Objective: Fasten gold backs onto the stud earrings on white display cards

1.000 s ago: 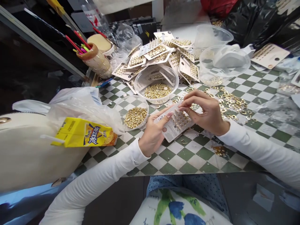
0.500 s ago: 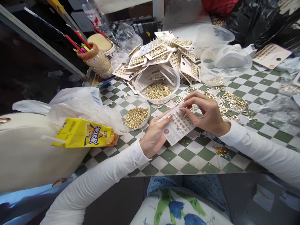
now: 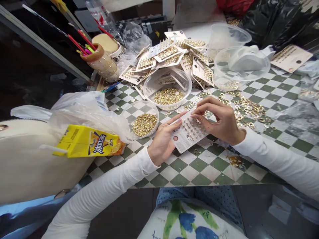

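Watching remotely through the head camera, I am seeing a bench with a green-and-white checkered top filling the middle. A large cream-coloured bag is standing at its left. Behind the work, a heap of pale cards dotted with gold pieces is sprawling. A yellow printed drink carton with a white straw is lying near the bag. Closer in, a clear round plastic tub and, beside it, a shallow clear plastic dish are holding small gold bits.

Left hand: its grip is clamping the near-left end of a pale rectangular card, thumb on top, fingers underneath. The card is tilting above the bench, in front of the tub. Right hand: thumb and forefinger tips are meeting over the card's far edge; whether they are pinching a tiny piece, I cannot tell.

Gold hook-shaped pieces are scattering beyond the right wrist. Smallest: gold studs in rows are dotting the card.

My reading: fine fingertip work at the studs is the step in hand. The next move is calling for a steady left grip and small, precise right-hand placement.
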Demonstrator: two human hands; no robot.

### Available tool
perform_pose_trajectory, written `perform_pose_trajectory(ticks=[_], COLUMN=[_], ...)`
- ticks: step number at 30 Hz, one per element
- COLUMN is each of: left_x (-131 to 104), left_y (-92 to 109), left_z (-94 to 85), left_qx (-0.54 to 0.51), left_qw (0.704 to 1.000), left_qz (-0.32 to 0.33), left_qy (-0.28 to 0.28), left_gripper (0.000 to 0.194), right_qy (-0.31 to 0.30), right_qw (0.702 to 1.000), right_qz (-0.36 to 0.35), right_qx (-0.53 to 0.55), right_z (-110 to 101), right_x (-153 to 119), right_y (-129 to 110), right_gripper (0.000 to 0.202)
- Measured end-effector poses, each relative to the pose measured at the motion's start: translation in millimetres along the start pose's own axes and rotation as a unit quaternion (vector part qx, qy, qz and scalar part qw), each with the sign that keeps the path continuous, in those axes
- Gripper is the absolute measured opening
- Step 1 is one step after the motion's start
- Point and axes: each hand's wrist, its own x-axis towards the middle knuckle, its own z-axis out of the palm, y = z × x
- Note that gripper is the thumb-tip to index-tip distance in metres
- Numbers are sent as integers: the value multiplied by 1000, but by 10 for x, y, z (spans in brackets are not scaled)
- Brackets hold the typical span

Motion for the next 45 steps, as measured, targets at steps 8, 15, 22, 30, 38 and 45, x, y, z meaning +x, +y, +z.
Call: perform_pose_trajectory(ticks=[8, 15, 22, 30, 38, 45], left_x=[0, -6, -23, -24, -57, -68], left_y=[3, 4, -8, -1, -23, -27], left_z=[22, 3, 5, 11, 29, 34], left_qx=[-29, -37, -28, -14, -21, -20], left_qw=[999, 999, 999, 1000, 999, 999], left_qz=[-23, -27, -26, -24, -29, -31], left_qy=[-2, -3, 3, 14, 28, 31], left_gripper=[29, 32, 31, 32, 30, 30], right_qy=[1, -6, -25, -23, -31, -44], right_qw=[1000, 1000, 999, 998, 998, 999], right_qz=[-5, 1, -2, -28, -18, 7], right_qx=[-10, -14, -27, -58, -51, -32], right_z=[12, 18, 8, -22, -23, -23], right_x=[-2, -4, -2, -10, -4, 4], right_y=[4, -8, -28, -31, -48, -70], right_gripper=[9, 10, 9, 9, 9, 9])
